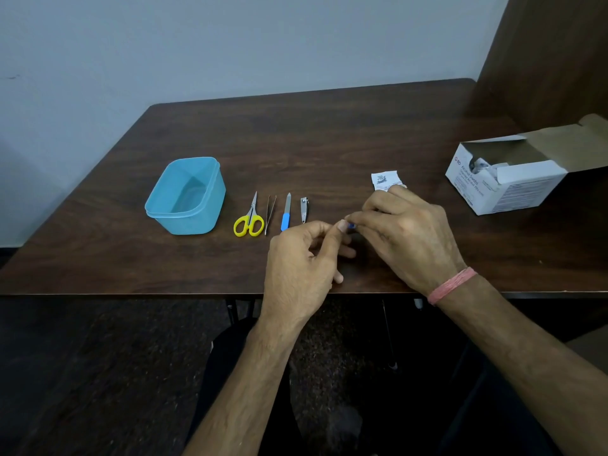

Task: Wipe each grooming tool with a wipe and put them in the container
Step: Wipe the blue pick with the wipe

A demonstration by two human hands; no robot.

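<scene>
Both your hands — left hand point(301, 255), right hand point(406, 235) — pinch a small blue-tipped item point(351, 226) between the fingers. Scissors point(249, 218), tweezers point(269, 214), file point(286, 212) and clipper point(304, 209) lie unwiped right of the empty container point(158, 205) — all ahead.
</scene>
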